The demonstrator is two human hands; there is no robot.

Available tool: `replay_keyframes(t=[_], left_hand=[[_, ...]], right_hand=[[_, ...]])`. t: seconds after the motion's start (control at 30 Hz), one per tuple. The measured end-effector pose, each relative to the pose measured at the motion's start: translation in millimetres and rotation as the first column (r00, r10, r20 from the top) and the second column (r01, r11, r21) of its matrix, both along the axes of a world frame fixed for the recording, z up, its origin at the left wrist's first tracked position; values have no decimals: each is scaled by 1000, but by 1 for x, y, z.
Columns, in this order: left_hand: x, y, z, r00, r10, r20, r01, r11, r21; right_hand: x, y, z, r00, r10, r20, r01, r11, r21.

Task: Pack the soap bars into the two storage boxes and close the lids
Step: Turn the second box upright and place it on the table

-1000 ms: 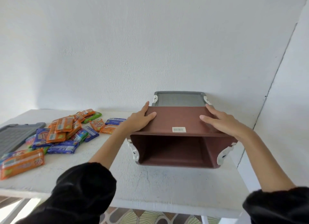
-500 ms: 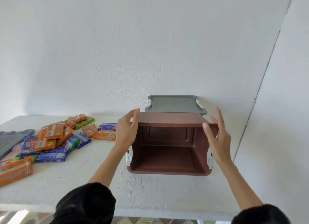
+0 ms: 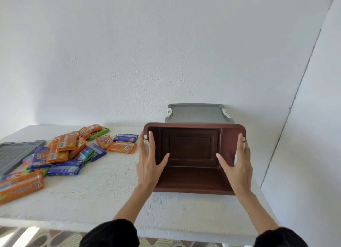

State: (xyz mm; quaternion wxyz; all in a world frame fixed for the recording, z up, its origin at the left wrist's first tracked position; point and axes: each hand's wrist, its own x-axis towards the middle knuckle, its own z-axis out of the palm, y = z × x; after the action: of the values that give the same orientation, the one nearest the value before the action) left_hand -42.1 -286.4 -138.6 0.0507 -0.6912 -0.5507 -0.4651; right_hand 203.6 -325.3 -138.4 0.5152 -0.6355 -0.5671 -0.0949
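You hold the brown box [image 3: 191, 150] over the right part of the table [image 3: 110, 191], tipped so its empty inside faces you. Your left hand [image 3: 150, 163] and right hand [image 3: 238, 165] clasp its side walls, thumbs inside. Just behind it is a grey lid [image 3: 197, 113]. The soap bars [image 3: 73, 150] lie heaped to the left, beside a second lid [image 3: 16, 152].
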Motion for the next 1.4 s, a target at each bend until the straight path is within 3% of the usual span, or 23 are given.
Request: replay_keyframes(t=[0.1, 0.17, 0.27, 0.37, 0.47, 0.63, 0.8, 0.93, 1.0, 1.1, 1.17, 1.27, 1.3, 1.4], left_hand=[[-4, 6, 21, 995, 34, -89, -43, 993, -108], [-7, 11, 33, 986, 30, -162, -66, 973, -222], [-8, 15, 43, 961, -53, -270, -65, 911, -407], [-1, 16, 41, 913, -103, -395, -117, 861, -495], [0, 24, 43, 930, -116, -349, -93, 844, -528], [-18, 37, 44, 978, -209, 5, 165, 760, -628], [-23, 34, 43, 947, -188, 260, 314, 709, -632], [-31, 23, 43, 886, -118, 449, 412, 645, -644], [-31, 19, 40, 888, -82, 453, 389, 660, -643], [-29, 21, 43, 986, -28, 166, 134, 727, -674], [-26, 25, 42, 999, -14, 46, 42, 736, -676], [-25, 24, 39, 978, -115, 174, 206, 675, -709], [-25, 21, 38, 968, -132, 215, 247, 666, -704], [-25, 21, 38, 971, -79, 224, 210, 724, -657]], right_hand=[[3, 1, 30, 999, -29, 36, 32, 995, -90], [9, 2, 52, 996, -37, 83, 59, 961, -270], [19, 8, 71, 987, 24, 159, 75, 804, -590], [21, 9, 66, 986, 72, 153, 60, 698, -713], [24, 6, 56, 988, 84, 129, 37, 683, -730], [46, 12, 53, 969, 98, -228, -232, 681, -694], [57, 10, 49, 813, 64, -579, -446, 707, -549], [65, 7, 43, 723, 61, -688, -515, 711, -479], [67, 7, 43, 685, 33, -728, -534, 703, -470], [64, 12, 48, 688, 2, -726, -513, 709, -484], [66, 14, 46, 673, -64, -737, -477, 724, -498], [63, 11, 40, 573, -147, -806, -496, 721, -484], [62, 11, 38, 587, -147, -796, -486, 723, -491], [55, 12, 41, 807, -88, -584, -337, 744, -577]])
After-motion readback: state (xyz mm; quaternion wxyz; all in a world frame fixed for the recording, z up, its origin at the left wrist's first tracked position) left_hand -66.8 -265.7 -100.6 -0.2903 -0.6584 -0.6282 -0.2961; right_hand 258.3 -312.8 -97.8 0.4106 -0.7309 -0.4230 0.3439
